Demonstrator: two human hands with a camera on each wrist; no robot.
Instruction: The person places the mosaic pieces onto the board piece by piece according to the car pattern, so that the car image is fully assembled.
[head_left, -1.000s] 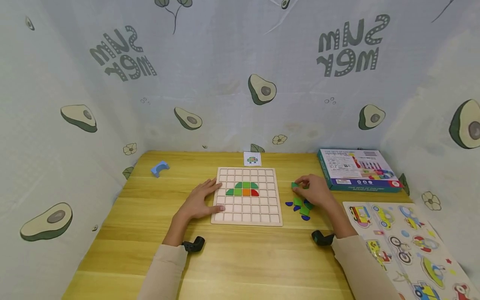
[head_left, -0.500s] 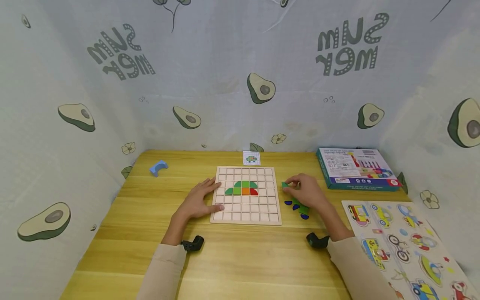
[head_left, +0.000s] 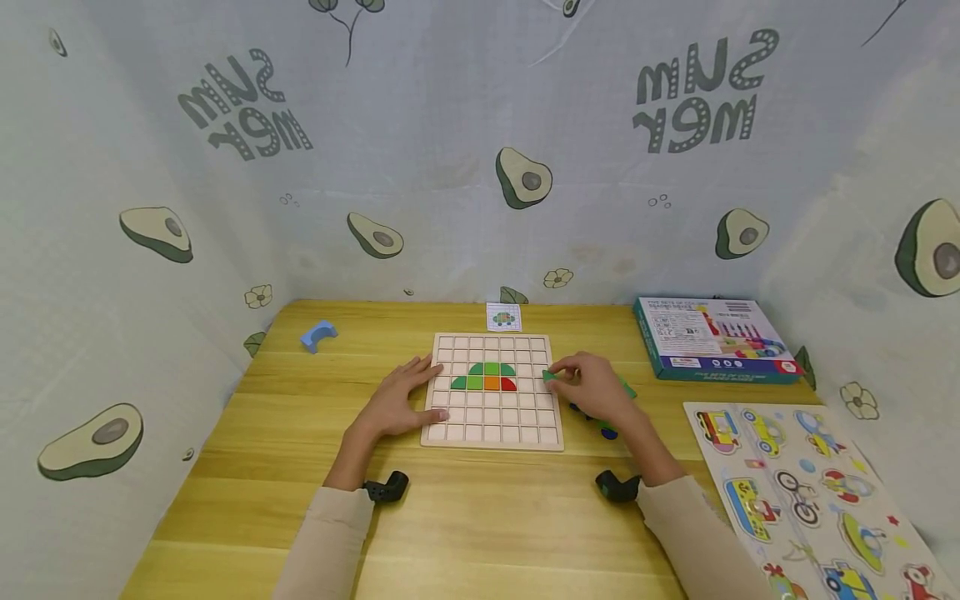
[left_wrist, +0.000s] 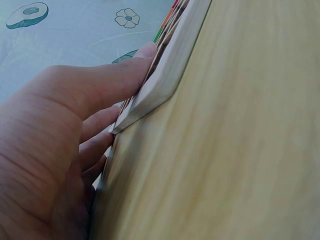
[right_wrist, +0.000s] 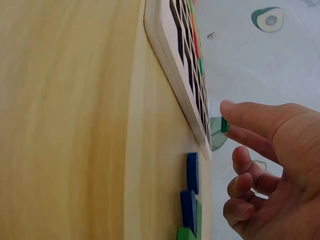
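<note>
A square wooden grid board (head_left: 491, 437) lies mid-table, with green, orange and red tiles (head_left: 483, 382) set in its cells. Along its left side rests my left hand (head_left: 397, 402), fingers spread on the edge and thumb on the front left corner area. In the left wrist view the thumb (left_wrist: 125, 75) lies over the board's rim. Thumb and index finger of my right hand (head_left: 591, 390) pinch a small green tile (right_wrist: 224, 124) at the board's right edge; the other fingers are loosely curled. Blue half-round pieces (right_wrist: 192, 172) and green tiles (right_wrist: 185, 233) lie beneath that hand, partly hidden in the head view.
A small pattern card (head_left: 503, 317) lies behind the board. At the back left sits a blue arch-shaped block (head_left: 318, 336). A boxed set (head_left: 716, 337) stands back right, and a vehicle picture puzzle board (head_left: 817, 500) lies at front right.
My right hand has carried the green tile leftward from the loose pieces to the board's right edge. The left hand has stayed in place on the board.
</note>
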